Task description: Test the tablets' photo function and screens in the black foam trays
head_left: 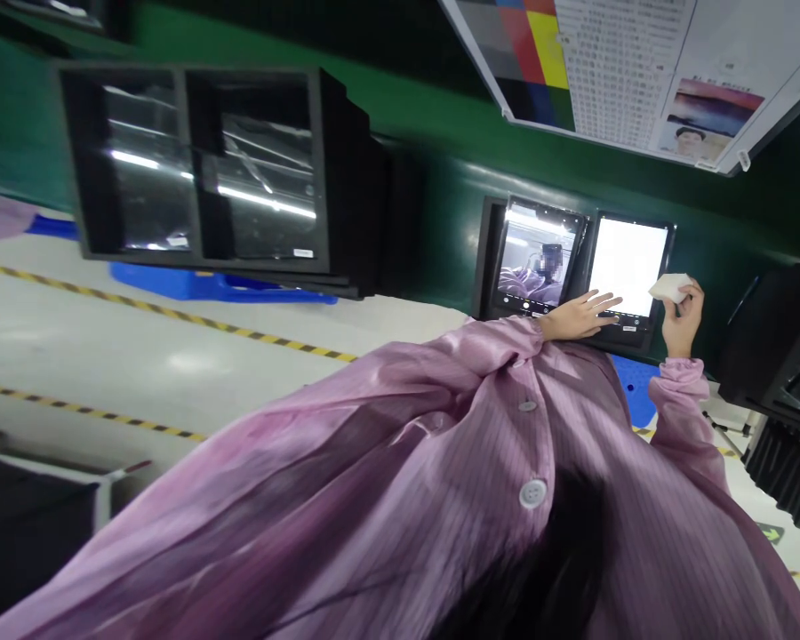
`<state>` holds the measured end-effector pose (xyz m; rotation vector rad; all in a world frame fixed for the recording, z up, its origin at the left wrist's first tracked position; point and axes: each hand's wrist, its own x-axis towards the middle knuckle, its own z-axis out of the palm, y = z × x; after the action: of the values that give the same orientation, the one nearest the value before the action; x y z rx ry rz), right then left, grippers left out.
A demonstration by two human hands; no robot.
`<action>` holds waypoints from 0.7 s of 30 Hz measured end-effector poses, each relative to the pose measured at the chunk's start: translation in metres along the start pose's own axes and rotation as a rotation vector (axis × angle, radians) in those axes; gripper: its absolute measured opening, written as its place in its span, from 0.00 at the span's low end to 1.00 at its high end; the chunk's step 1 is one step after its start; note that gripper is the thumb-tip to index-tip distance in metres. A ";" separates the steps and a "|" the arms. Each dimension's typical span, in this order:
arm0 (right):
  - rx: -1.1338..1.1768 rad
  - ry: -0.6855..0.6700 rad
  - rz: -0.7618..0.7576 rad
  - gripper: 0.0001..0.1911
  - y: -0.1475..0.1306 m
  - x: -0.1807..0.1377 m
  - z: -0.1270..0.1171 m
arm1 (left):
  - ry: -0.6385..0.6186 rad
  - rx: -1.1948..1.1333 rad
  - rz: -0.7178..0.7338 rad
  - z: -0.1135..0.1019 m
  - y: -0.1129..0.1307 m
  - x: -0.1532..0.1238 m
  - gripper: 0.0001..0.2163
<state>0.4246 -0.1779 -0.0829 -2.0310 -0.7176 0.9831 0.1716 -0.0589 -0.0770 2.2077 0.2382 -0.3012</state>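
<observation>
Spreading left hand (577, 316), right hand (685, 320) pinching cloth (668, 287)

The chart (596, 80) is cut off by the top edge — its print (623, 58) too small to read; the right hand (685, 318) hides part of the cloth (668, 286).

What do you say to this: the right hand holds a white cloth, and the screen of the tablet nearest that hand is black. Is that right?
Not quite: in the head view, the screen of the tablet nearest that hand is bright white, not black. The right hand does hold a white cloth, as you said.
</observation>
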 end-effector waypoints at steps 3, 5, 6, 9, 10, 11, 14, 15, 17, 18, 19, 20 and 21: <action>-0.055 -0.005 -0.008 0.16 -0.006 0.000 -0.007 | 0.086 -0.016 -0.098 -0.008 -0.013 -0.018 0.22; -0.084 -0.009 -0.038 0.14 -0.016 -0.001 -0.006 | 0.236 -0.015 -0.315 -0.015 -0.029 -0.044 0.24; -0.087 -0.014 -0.059 0.13 -0.023 -0.002 -0.002 | 0.332 -0.012 -0.460 -0.017 -0.038 -0.061 0.27; -0.047 -0.087 -0.124 0.12 -0.047 -0.006 0.029 | 0.574 -0.023 -0.890 -0.015 -0.062 -0.112 0.43; -0.024 -0.141 -0.147 0.12 -0.055 -0.008 0.045 | 0.609 -0.046 -0.986 -0.011 -0.067 -0.127 0.48; -0.003 -0.208 -0.170 0.11 -0.062 -0.009 0.062 | 0.619 -0.079 -1.050 -0.007 -0.072 -0.139 0.53; 0.022 -0.404 -0.217 0.11 -0.075 -0.011 0.111 | 0.595 -0.183 -1.083 0.008 -0.076 -0.158 0.60; 0.016 -0.451 -0.220 0.11 -0.076 -0.011 0.124 | 0.596 -0.201 -1.072 0.012 -0.075 -0.159 0.62; -0.004 -0.509 -0.206 0.12 -0.075 -0.012 0.140 | 0.609 -0.200 -1.059 0.019 -0.074 -0.157 0.63; -0.012 -0.520 -0.196 0.13 -0.073 -0.012 0.143 | 0.613 -0.186 -1.060 0.020 -0.073 -0.155 0.64; -0.017 -0.521 -0.190 0.13 -0.071 -0.012 0.145 | 0.610 -0.169 -1.065 0.022 -0.071 -0.152 0.64; -0.019 -0.514 -0.188 0.14 -0.069 -0.013 0.145 | 0.600 -0.152 -1.070 0.022 -0.070 -0.150 0.64; -0.020 -0.500 -0.192 0.14 -0.067 -0.013 0.144 | 0.588 -0.136 -1.074 0.023 -0.069 -0.148 0.64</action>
<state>0.2889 -0.0948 -0.0837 -1.7000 -1.1628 1.3869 0.0087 -0.0449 -0.0983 1.7866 1.7111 -0.1770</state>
